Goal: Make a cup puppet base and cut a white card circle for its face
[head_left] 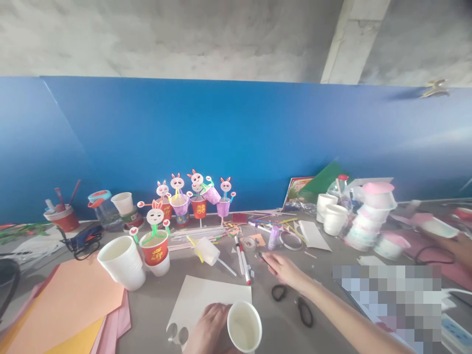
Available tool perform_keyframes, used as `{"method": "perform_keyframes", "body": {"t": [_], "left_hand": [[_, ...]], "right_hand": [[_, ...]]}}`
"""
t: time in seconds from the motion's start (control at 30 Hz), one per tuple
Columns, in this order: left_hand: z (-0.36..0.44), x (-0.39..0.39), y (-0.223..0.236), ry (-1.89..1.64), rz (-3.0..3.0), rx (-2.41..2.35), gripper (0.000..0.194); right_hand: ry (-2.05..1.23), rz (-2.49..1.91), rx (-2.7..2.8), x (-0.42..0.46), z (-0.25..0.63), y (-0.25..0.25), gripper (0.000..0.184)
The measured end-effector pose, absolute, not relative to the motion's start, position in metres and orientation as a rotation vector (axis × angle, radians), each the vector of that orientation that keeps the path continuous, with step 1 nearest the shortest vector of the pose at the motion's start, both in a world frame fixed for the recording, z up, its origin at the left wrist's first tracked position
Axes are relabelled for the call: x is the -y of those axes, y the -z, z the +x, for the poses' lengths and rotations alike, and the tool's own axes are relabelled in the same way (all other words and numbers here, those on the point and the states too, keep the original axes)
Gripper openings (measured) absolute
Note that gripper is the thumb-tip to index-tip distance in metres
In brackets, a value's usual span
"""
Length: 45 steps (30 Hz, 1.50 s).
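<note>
My left hand is curled against the left side of a white paper cup, whose open mouth faces up. Beneath that hand lies a white sheet of paper with round holes cut near its lower left. My right hand is closed in a pinch over the table; a small dark tip sticks out past the fingers, and its kind is unclear. Black-handled scissors lie below my right forearm. Red and white markers and a tape roll lie left of that hand.
Several rabbit-faced cup figures stand at the back left. A stack of white cups rises beside coloured paper sheets. On the right are stacked decorated cups, a power strip and another person's hand. A blue partition stands behind.
</note>
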<state>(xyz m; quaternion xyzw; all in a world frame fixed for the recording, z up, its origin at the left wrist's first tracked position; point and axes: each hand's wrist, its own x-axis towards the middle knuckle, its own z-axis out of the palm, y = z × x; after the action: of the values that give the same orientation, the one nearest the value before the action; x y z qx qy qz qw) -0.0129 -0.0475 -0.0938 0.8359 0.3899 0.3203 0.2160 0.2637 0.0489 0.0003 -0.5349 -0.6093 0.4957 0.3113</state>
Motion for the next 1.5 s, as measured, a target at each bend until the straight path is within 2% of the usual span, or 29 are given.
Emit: {"method": "perform_keyframes", "body": {"t": [0.17,0.47,0.67,1.13,1.5], "left_hand": [[-0.013,0.045,0.095,-0.85,2.316,-1.102,0.07],[-0.014,0.054,0.071,-0.872,2.291,-1.101,0.06],[-0.016,0.058,0.054,-0.883,2.253,-1.061,0.06],[-0.016,0.059,0.051,-0.871,2.239,-1.064,0.06],[-0.015,0.057,0.058,-0.859,2.236,-1.092,0.064]], "right_hand": [[-1.608,-1.371,1.449,-0.046,0.264,-0.004,0.046],[-1.716,-1.338,1.353,-0.045,0.266,-0.011,0.047],[-1.686,-1.368,1.344,-0.042,0.262,-0.01,0.045],[-1.28,-1.413,1.478,-0.05,0.255,0.017,0.042],[-1.63,-1.411,1.486,-0.029,0.247,-0.009,0.047]]}}
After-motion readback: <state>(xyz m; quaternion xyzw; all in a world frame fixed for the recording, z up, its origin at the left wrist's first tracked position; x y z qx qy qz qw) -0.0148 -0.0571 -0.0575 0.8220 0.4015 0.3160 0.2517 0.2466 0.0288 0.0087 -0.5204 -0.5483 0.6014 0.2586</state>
